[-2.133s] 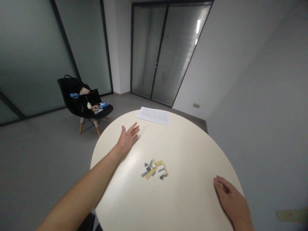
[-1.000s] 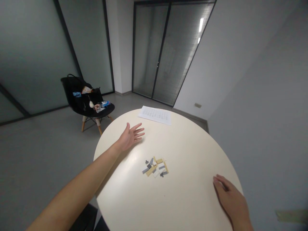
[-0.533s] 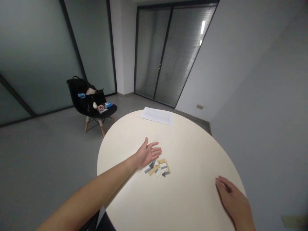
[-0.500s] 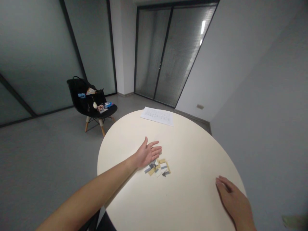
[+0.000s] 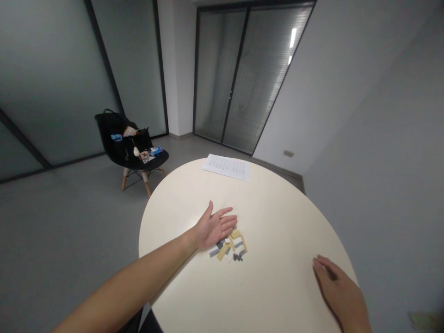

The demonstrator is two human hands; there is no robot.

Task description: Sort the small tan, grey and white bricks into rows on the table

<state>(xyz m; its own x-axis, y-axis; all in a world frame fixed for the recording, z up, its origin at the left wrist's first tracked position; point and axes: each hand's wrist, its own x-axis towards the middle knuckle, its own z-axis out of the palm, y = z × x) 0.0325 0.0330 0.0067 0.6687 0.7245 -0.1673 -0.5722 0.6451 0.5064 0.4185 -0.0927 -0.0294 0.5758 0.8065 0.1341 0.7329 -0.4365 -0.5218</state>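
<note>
A small pile of flat pieces [image 5: 223, 251], tan, white and grey, lies near the middle of the round white table [image 5: 277, 222]. My left hand [image 5: 215, 226] rests at the pile's far left side, palm up, fingers spread, touching or covering some of its edge; it holds nothing. Near the table's right edge lies my right hand [image 5: 338, 286], its fingers curled and thumb close to them; whether anything is inside cannot be made out. Several small dark grey pieces [image 5: 237, 256] sit at the pile's near edge.
A printed white sheet [image 5: 227, 167] lies at the table's far edge. Beyond the table on the left stands a black chair [image 5: 111, 138] with a bag and small packets on it. A wall [image 5: 374, 138] runs along the right.
My left hand has shifted slightly to the right and nearer, and the small dark pieces are now bunched together at the near edge of the pile. My right hand has barely moved.
</note>
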